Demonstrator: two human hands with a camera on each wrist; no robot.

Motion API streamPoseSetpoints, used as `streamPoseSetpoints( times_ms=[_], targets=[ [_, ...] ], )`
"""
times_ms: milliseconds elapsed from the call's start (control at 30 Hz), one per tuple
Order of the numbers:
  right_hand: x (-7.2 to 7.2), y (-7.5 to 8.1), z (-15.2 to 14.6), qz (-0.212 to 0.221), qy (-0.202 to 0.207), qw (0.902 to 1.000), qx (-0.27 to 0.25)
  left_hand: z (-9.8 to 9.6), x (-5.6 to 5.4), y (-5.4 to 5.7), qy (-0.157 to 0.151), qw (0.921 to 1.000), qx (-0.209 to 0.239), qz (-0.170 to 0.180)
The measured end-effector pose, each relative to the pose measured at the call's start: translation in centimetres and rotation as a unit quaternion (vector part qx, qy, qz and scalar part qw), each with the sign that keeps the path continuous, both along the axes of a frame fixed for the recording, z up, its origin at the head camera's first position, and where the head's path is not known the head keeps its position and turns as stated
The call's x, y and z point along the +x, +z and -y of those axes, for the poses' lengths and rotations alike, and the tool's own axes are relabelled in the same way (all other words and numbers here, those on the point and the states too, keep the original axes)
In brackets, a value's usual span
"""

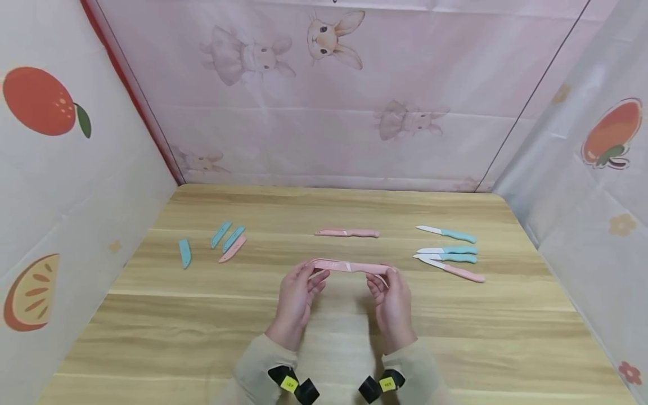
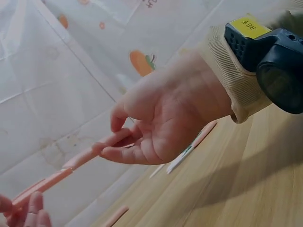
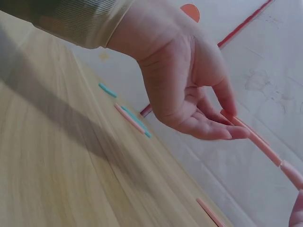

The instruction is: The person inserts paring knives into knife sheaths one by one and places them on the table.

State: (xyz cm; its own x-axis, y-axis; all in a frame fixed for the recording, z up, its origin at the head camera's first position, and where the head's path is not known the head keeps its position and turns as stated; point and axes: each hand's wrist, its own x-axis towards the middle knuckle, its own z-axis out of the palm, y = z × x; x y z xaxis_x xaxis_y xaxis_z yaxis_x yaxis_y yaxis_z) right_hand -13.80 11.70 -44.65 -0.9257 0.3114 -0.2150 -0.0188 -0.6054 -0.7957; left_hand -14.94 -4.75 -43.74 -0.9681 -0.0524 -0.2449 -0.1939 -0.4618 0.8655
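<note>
- Pinching the sheath [image 1: 331, 265] of a pink paring knife [image 1: 358, 268], your left hand [image 1: 295, 297] faces your right hand [image 1: 394, 304], which pinches the handle's end.
- You hold it above the wooden table [image 1: 192, 332].
- Your fingers partly hide both ends; the sheath hides most blade.

Room to pass flanks the held knife [image 1: 349, 266], up to sheaths [image 1: 233, 239] left, bare knives [image 1: 458, 259] right; a capped knife [image 1: 347, 233] blocks beyond.
</note>
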Motion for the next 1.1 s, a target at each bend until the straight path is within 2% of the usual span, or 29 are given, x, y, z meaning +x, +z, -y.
streamPoseSetpoints(
  times_ms=[100, 233, 333, 433, 533, 600, 700, 800, 900, 933, 1033, 1100],
  targets=[
    [-0.2, 0.0, -0.4, 0.012, -0.029, 0.9992, 0.023, -0.2, -0.4, -0.3, 0.043, 0.9988, -0.020, -0.013],
    [-0.4, 0.1, -0.8, 0.031, -0.061, 0.9969, 0.040, -0.4, -0.8, -0.6, 0.076, 0.9958, -0.045, -0.024],
    [-0.4, 0.1, -0.9, 0.047, -0.063, 0.9955, 0.054, -0.5, -0.8, -0.6, 0.095, 0.9928, -0.065, -0.033],
    [-0.5, 0.0, -1.1, 0.054, -0.045, 0.9947, 0.075, -0.5, -0.7, -0.6, 0.091, 0.9885, -0.106, -0.057],
    [-0.7, 0.0, -1.5, 0.051, 0.006, 0.9927, 0.110, -0.3, -0.7, -0.6, 0.043, 0.9805, -0.172, -0.083],
    [-1.0, 0.0, -1.8, 0.055, 0.057, 0.9872, 0.139, -0.1, -0.7, -0.6, -0.009, 0.9728, -0.214, -0.088],
    [-1.6, 0.0, -2.3, 0.062, 0.126, 0.9735, 0.180, 0.1, -1.2, -0.5, -0.095, 0.9626, -0.243, -0.073],
    [-2.2, -0.1, -2.8, 0.074, 0.165, 0.9628, 0.201, 0.4, -1.9, -0.5, -0.151, 0.9551, -0.250, -0.049],
    [-2.7, -0.3, -3.2, 0.084, 0.185, 0.9560, 0.212, 0.7, -2.3, 0.1, -0.188, 0.9505, -0.245, -0.032],
    [-2.9, -0.4, -3.4, 0.086, 0.190, 0.9550, 0.211, 0.8, -2.5, 0.0, -0.200, 0.9499, -0.239, -0.029],
    [-3.5, -0.7, -3.8, 0.083, 0.204, 0.9513, 0.215, 1.0, -3.4, -0.2, -0.225, 0.9490, -0.220, -0.018],
    [-3.9, -1.0, -3.9, 0.080, 0.213, 0.9493, 0.217, 1.0, -4.2, -0.9, -0.232, 0.9505, -0.207, -0.010]
  ],
)
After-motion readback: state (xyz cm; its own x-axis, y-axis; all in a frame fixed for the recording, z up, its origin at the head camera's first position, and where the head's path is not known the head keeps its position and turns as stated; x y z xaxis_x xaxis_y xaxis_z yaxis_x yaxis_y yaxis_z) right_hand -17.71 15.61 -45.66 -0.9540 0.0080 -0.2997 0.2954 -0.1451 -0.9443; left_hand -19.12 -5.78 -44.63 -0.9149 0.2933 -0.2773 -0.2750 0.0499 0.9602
